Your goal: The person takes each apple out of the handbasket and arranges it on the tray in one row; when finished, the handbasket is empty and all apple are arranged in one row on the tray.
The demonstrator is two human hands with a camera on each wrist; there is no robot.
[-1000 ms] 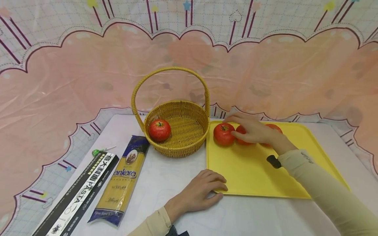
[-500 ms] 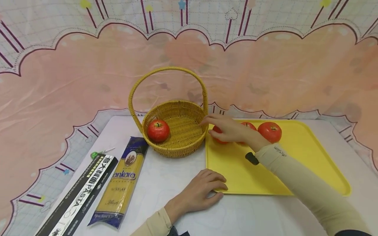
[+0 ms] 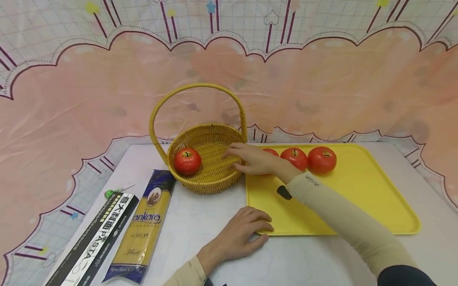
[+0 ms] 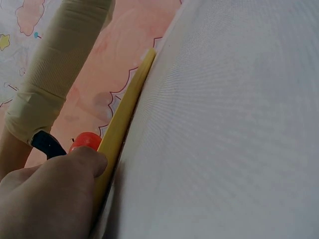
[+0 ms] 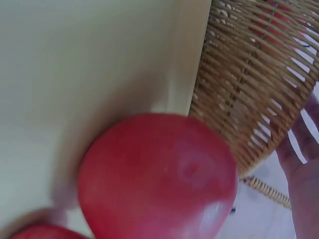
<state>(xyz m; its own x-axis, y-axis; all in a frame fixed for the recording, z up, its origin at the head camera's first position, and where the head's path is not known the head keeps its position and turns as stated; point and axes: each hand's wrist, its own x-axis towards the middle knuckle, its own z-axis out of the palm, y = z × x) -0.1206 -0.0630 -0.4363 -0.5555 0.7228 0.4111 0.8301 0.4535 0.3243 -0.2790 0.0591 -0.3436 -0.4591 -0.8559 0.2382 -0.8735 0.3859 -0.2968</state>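
Observation:
My right hand (image 3: 255, 158) reaches over the right rim of a yellow wicker basket (image 3: 207, 188), fingers spread and nothing seen in its grasp. One red apple (image 3: 187, 161) sits at the basket's left side. Three more red apples stand in a row at the back of a yellow tray (image 3: 372, 190): one partly behind my right hand, a middle apple (image 3: 294, 158) and a right-hand apple (image 3: 322, 160). In the right wrist view an apple (image 5: 157, 174) looms close beside the basket wall. My left hand (image 3: 243, 232) rests on the tray's front left corner, fingers relaxed on the edge.
Left of the basket lie a bag of spaghetti (image 3: 141, 230), a long black-and-white pasta box (image 3: 94, 242) and a green lollipop (image 3: 109, 194). The basket's tall handle (image 3: 198, 85) arches upward. A patterned cloth (image 3: 322, 87) hangs behind the white table.
My right hand has moved left, from above the tray's apples to over the basket rim. The left hand stays on the tray corner. The head view has shifted slightly.

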